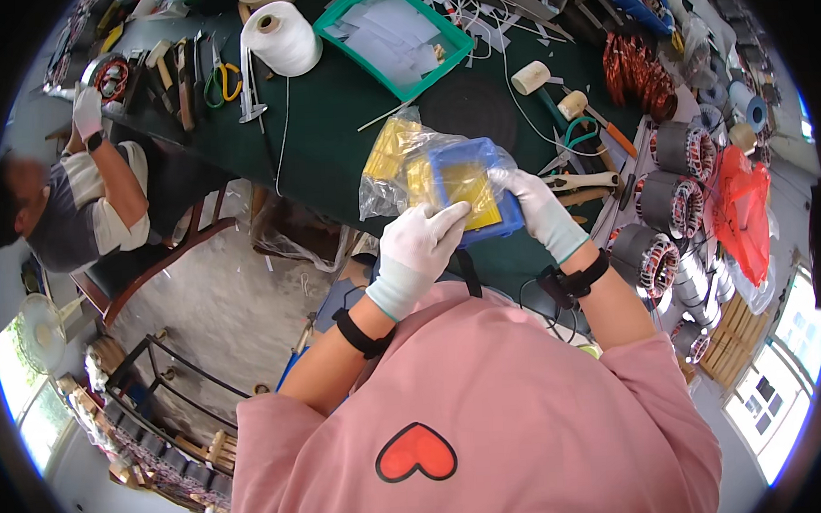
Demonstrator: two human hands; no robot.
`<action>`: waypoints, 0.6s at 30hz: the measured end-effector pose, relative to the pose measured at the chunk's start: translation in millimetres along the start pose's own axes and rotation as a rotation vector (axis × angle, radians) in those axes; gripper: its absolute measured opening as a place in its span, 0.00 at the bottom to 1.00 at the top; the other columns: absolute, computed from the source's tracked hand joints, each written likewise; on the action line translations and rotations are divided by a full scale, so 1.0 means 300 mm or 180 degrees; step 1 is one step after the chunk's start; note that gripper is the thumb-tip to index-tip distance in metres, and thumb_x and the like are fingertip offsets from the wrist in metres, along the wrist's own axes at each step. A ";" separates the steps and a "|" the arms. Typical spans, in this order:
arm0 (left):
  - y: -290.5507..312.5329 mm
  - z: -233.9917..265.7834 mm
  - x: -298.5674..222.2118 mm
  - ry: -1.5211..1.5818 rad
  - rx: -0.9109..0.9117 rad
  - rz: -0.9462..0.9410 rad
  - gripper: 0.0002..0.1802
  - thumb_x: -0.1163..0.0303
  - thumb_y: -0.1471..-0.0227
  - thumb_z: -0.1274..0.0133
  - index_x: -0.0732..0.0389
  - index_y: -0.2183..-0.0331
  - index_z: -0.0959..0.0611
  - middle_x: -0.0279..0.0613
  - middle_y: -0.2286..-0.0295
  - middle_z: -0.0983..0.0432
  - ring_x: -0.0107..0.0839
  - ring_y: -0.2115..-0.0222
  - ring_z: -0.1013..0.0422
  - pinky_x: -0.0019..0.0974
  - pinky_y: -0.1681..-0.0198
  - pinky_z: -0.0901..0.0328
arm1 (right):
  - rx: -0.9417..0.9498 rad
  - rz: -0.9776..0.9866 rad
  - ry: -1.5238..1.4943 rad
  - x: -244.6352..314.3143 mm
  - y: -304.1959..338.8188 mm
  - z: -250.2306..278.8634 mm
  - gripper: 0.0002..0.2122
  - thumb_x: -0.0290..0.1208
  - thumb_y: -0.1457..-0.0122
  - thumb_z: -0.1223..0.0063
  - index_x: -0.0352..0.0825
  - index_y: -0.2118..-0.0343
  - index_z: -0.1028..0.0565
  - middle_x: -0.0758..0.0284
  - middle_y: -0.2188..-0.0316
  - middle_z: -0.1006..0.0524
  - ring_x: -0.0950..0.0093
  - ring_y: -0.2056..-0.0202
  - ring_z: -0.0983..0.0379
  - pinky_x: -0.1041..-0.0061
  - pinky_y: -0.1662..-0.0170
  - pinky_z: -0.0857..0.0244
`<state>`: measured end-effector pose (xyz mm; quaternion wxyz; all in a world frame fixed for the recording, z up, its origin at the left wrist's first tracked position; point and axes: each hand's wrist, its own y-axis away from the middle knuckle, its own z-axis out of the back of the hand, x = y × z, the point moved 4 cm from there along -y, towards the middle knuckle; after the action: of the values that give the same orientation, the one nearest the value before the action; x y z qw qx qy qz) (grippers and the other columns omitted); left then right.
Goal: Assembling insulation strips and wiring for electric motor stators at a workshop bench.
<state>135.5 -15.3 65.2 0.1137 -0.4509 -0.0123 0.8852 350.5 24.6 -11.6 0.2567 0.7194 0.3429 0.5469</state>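
My right hand (540, 211), in a white glove, grips the right side of a small blue plastic bin (509, 221). Flat yellow pieces (486, 209) lie inside the bin. A clear plastic bag (372, 199) with more yellow pieces (391, 149) rests against the bin's left side and partly over it. The fingers of my gloved left hand (419, 252) are drawn together over the bin's near left edge, their tips at the yellow pieces. Whatever lies between those fingers is hidden.
On the dark green table stand a green tray (458, 51) of white sheets and a white thread cone (281, 39). Scissors (222, 78), pliers and mallets (531, 77) lie around. Wound stator cores (666, 202) line the right side. A seated co-worker (83, 196) is at left.
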 end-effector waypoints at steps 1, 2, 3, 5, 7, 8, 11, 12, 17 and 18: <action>0.008 0.008 0.005 -0.0207 0.0084 -0.0048 0.12 0.72 0.48 0.40 0.53 0.59 0.13 0.42 0.79 0.28 0.40 0.77 0.27 0.41 0.74 0.32 | 0.0082 -0.0009 -0.0080 0.022 0.001 0.008 0.17 0.36 0.38 0.40 0.28 0.52 0.25 0.64 0.58 0.20 0.76 0.58 0.23 0.75 0.51 0.28; 0.016 0.014 0.010 -0.0414 0.0176 -0.0100 0.12 0.72 0.47 0.40 0.54 0.59 0.13 0.42 0.79 0.28 0.40 0.77 0.27 0.41 0.74 0.32 | -0.0115 -0.0036 -0.0173 0.016 -0.003 0.033 0.17 0.36 0.38 0.40 0.29 0.52 0.24 0.64 0.59 0.20 0.75 0.58 0.22 0.75 0.51 0.28; 0.022 0.013 0.015 -0.0408 0.0137 -0.0075 0.12 0.72 0.47 0.40 0.54 0.59 0.13 0.42 0.79 0.28 0.40 0.77 0.27 0.41 0.74 0.32 | -0.0256 -0.0113 -0.0209 0.020 0.010 0.037 0.17 0.36 0.39 0.39 0.31 0.52 0.24 0.64 0.58 0.20 0.75 0.57 0.22 0.74 0.51 0.28; 0.037 -0.004 0.028 0.0242 0.0007 0.0122 0.13 0.74 0.47 0.40 0.57 0.57 0.14 0.44 0.78 0.25 0.41 0.75 0.26 0.38 0.72 0.31 | -0.0209 -0.0156 -0.0449 -0.018 -0.021 0.033 0.18 0.36 0.39 0.39 0.31 0.51 0.24 0.64 0.57 0.21 0.74 0.57 0.22 0.74 0.51 0.28; 0.034 -0.020 0.049 0.0569 -0.0238 0.0201 0.14 0.77 0.45 0.43 0.60 0.55 0.15 0.43 0.75 0.23 0.34 0.73 0.24 0.33 0.69 0.30 | -0.0207 -0.0175 -0.0463 -0.039 -0.006 0.003 0.18 0.36 0.39 0.39 0.30 0.51 0.25 0.65 0.57 0.21 0.76 0.58 0.23 0.75 0.52 0.29; 0.031 -0.018 0.064 0.1047 -0.0524 0.0576 0.13 0.76 0.44 0.44 0.59 0.56 0.15 0.43 0.72 0.22 0.32 0.73 0.24 0.33 0.67 0.30 | -0.0230 -0.0179 -0.0515 -0.042 0.005 -0.016 0.18 0.36 0.39 0.40 0.30 0.51 0.25 0.66 0.58 0.21 0.77 0.59 0.24 0.76 0.53 0.29; 0.010 -0.021 0.119 0.3140 -0.0925 0.2051 0.11 0.73 0.36 0.51 0.63 0.54 0.18 0.30 0.70 0.25 0.16 0.72 0.31 0.25 0.67 0.33 | -0.0254 0.0583 0.0702 -0.021 0.012 -0.007 0.18 0.37 0.38 0.41 0.29 0.51 0.25 0.68 0.60 0.22 0.81 0.60 0.27 0.78 0.54 0.31; 0.015 -0.028 0.168 0.3458 -0.0960 0.2192 0.13 0.71 0.35 0.52 0.64 0.52 0.20 0.32 0.68 0.24 0.18 0.69 0.29 0.25 0.64 0.31 | -0.0225 0.0956 0.1377 0.029 0.046 -0.054 0.17 0.38 0.38 0.40 0.29 0.56 0.25 0.72 0.67 0.25 0.85 0.65 0.32 0.81 0.61 0.35; -0.040 -0.021 0.222 0.3871 -0.1181 0.2500 0.11 0.69 0.34 0.52 0.62 0.56 0.18 0.26 0.70 0.27 0.14 0.72 0.33 0.23 0.65 0.34 | 0.0035 0.0825 0.1954 0.049 0.118 -0.009 0.15 0.40 0.41 0.37 0.32 0.67 0.28 0.77 0.75 0.33 0.87 0.72 0.41 0.83 0.68 0.43; -0.049 -0.015 0.223 0.3614 -0.1181 0.2273 0.11 0.70 0.34 0.52 0.63 0.55 0.18 0.28 0.68 0.25 0.15 0.70 0.31 0.24 0.64 0.33 | -0.0004 0.0789 0.1972 0.052 0.130 0.008 0.15 0.40 0.42 0.37 0.32 0.66 0.28 0.76 0.74 0.32 0.87 0.72 0.40 0.83 0.68 0.43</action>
<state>103.9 12.7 11.1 -0.2745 -0.8325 0.0471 0.4789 363.8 11.8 26.3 0.0721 0.5550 0.3142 0.7669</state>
